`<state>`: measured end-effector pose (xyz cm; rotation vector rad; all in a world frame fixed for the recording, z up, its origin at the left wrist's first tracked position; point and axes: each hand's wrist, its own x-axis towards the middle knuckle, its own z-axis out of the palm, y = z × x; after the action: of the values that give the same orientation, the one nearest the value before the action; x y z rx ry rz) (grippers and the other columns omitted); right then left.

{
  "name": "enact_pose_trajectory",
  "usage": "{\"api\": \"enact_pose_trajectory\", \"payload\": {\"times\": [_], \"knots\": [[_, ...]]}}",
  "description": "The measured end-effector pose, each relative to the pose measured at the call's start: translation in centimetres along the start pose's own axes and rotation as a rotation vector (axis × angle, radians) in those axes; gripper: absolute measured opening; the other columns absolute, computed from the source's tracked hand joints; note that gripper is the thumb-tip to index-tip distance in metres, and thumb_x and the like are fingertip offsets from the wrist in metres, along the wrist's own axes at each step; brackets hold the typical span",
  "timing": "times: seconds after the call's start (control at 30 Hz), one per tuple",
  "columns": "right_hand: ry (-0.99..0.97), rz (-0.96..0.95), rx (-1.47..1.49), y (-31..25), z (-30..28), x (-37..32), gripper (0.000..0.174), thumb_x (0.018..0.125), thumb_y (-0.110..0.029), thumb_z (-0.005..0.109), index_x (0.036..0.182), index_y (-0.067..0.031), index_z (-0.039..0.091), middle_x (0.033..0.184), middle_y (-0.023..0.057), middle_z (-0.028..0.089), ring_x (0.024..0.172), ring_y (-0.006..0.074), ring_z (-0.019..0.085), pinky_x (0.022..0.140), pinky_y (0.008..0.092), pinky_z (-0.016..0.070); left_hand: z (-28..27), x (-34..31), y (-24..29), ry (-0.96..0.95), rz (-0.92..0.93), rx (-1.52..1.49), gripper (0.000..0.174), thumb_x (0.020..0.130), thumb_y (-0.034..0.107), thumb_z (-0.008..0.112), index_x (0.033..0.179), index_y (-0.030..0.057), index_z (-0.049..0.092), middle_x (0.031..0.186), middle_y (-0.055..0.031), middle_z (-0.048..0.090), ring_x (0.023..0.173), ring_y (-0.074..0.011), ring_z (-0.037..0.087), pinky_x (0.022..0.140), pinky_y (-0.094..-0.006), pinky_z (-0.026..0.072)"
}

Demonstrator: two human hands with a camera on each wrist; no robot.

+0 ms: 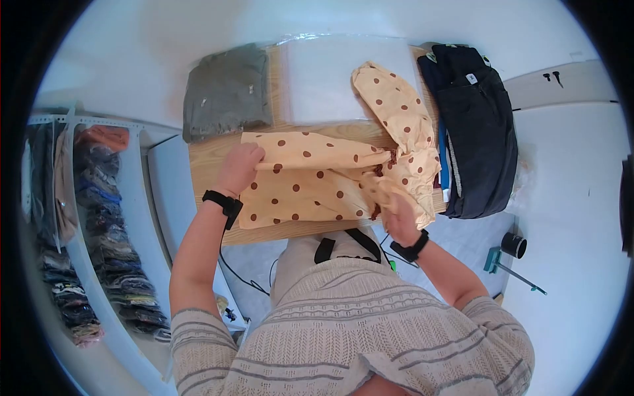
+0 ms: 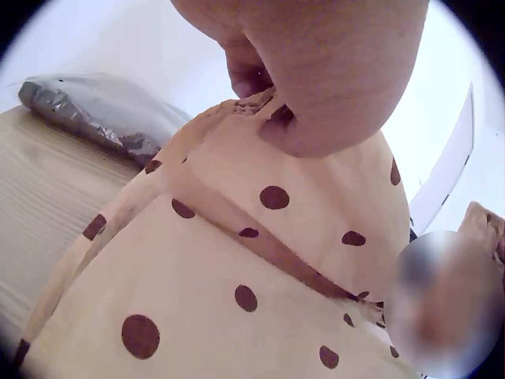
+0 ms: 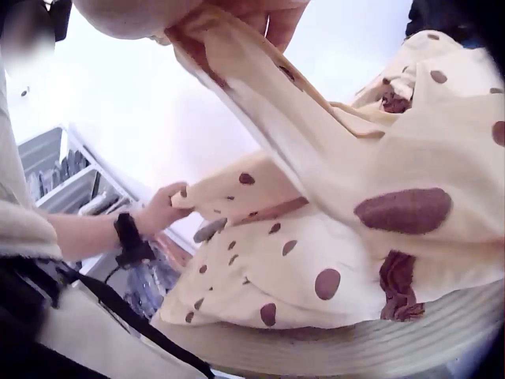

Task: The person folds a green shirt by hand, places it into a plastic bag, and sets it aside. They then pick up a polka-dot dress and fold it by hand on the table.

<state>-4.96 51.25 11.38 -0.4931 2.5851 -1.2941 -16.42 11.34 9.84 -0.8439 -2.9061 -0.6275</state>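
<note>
A cream garment with brown dots [image 1: 300,191] lies across the wooden table, one sleeve [image 1: 389,99] stretched toward the back. My left hand [image 1: 239,166] pinches its left end; in the left wrist view the fingers and thumb of that hand [image 2: 316,87] grip the gathered fabric edge [image 2: 276,237]. At the right front, my right hand [image 1: 401,221] holds a part of the garment near the dark ruffled trim. The right wrist view shows this hand [image 3: 237,16] with the cloth pulled taut [image 3: 268,103] from its fingers, above the table.
A grey garment in a clear bag [image 1: 226,92] lies at the back left, beside clear plastic bags [image 1: 330,79]. Dark folded trousers [image 1: 477,132] lie at the right. Shelves of bagged clothes [image 1: 119,231] stand to the left. A green-headed brush [image 1: 492,260] is at the lower right.
</note>
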Motion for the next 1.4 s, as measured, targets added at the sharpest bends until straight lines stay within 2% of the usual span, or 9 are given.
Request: {"api": "enact_pose_trajectory", "payload": {"times": [0.03, 0.1, 0.2, 0.4, 0.67, 0.83, 0.97, 1.07, 1.4], "knots": [[-0.003, 0.000, 0.000, -0.6, -0.4, -1.0, 0.036, 0.085, -0.008, 0.049, 0.119, 0.0018, 0.051, 0.111, 0.0192, 0.058, 0.103, 0.0338, 0.055, 0.091, 0.0379, 0.0419, -0.1, -0.3, 0.4, -0.006, -0.001, 0.001, 0.014, 0.067, -0.002, 0.056, 0.076, 0.0072, 0.050, 0.073, -0.0094, 0.051, 0.074, -0.0311, 0.053, 0.063, -0.0409, 0.0428], [0.433, 0.174, 0.318, -1.5, -0.8, -2.4, 0.031, 0.091, -0.012, 0.043, 0.117, 0.0039, 0.051, 0.105, 0.0165, 0.060, 0.099, 0.0293, 0.058, 0.088, 0.0348, 0.0434, -0.6, -1.0, 1.1, -0.012, -0.003, -0.002, 0.015, 0.065, -0.002, 0.057, 0.075, 0.0073, 0.050, 0.072, -0.0089, 0.051, 0.074, -0.0303, 0.053, 0.063, -0.0400, 0.0425], [0.580, 0.133, 0.339, -1.2, -0.9, -3.2, 0.033, 0.095, -0.015, 0.038, 0.118, 0.0055, 0.050, 0.107, 0.0150, 0.060, 0.100, 0.0251, 0.057, 0.087, 0.0327, 0.0427, -0.7, -2.3, 2.1, 0.013, 0.094, 0.051, 0.014, 0.065, 0.001, 0.058, 0.073, 0.0083, 0.050, 0.070, -0.0070, 0.050, 0.072, -0.0272, 0.053, 0.063, -0.0375, 0.0417], [0.369, 0.219, 0.106, 1.0, 1.9, -2.7, 0.035, 0.090, -0.010, 0.044, 0.123, 0.0012, 0.049, 0.114, 0.0214, 0.055, 0.108, 0.0385, 0.050, 0.095, 0.0400, 0.0382, 3.1, -6.1, 2.1, -0.040, 0.155, 0.105, 0.008, 0.070, 0.008, 0.055, 0.076, 0.0104, 0.050, 0.075, -0.0053, 0.049, 0.074, -0.0230, 0.052, 0.069, -0.0348, 0.0413], [-0.205, -0.313, -0.416, 0.2, 6.9, 2.7, 0.054, 0.078, -0.017, 0.062, 0.130, -0.0128, 0.048, 0.132, 0.0158, 0.047, 0.120, 0.0314, 0.045, 0.102, 0.0421, 0.0346, 5.3, -7.5, 2.0, -0.115, 0.066, 0.134, 0.009, 0.072, 0.009, 0.054, 0.080, 0.0095, 0.049, 0.078, -0.0058, 0.049, 0.081, -0.0224, 0.053, 0.074, -0.0350, 0.0415], [-0.280, -0.389, -0.375, 2.3, 6.8, 3.9, 0.043, 0.077, -0.018, 0.063, 0.119, -0.0122, 0.057, 0.131, 0.0153, 0.048, 0.120, 0.0298, 0.045, 0.103, 0.0425, 0.0337, 5.8, -7.6, 2.0, -0.060, 0.061, 0.124, 0.007, 0.073, 0.009, 0.053, 0.079, 0.0093, 0.048, 0.078, -0.0065, 0.049, 0.081, -0.0238, 0.053, 0.073, -0.0356, 0.0419], [0.162, -0.090, -0.400, 4.0, 3.2, 6.4, 0.032, 0.078, -0.008, 0.055, 0.109, -0.0082, 0.060, 0.117, 0.0097, 0.058, 0.113, 0.0275, 0.051, 0.097, 0.0411, 0.0373, 5.4, -7.3, 2.2, -0.078, -0.007, 0.074, 0.007, 0.073, 0.008, 0.052, 0.079, 0.0082, 0.048, 0.078, -0.0077, 0.049, 0.080, -0.0252, 0.053, 0.071, -0.0358, 0.0421], [0.180, -0.248, -0.710, 6.0, 1.6, 8.7, 0.026, 0.076, -0.006, 0.053, 0.101, -0.0093, 0.060, 0.104, 0.0062, 0.061, 0.103, 0.0272, 0.054, 0.094, 0.0390, 0.0386, 5.2, -7.1, 1.9, -0.046, -0.002, 0.067, 0.008, 0.072, 0.007, 0.052, 0.078, 0.0074, 0.048, 0.078, -0.0082, 0.048, 0.079, -0.0257, 0.052, 0.071, -0.0361, 0.0422], [-0.177, -0.569, -0.701, 6.2, -0.7, 9.3, 0.013, 0.075, -0.014, 0.057, 0.088, -0.0148, 0.057, 0.083, 0.0020, 0.052, 0.081, 0.0192, 0.053, 0.079, 0.0326, 0.0405, 2.3, -8.7, 2.3, -0.063, 0.086, 0.115, 0.017, 0.065, 0.005, 0.059, 0.078, 0.0085, 0.049, 0.078, -0.0073, 0.049, 0.077, -0.0251, 0.051, 0.070, -0.0361, 0.0425]]}}
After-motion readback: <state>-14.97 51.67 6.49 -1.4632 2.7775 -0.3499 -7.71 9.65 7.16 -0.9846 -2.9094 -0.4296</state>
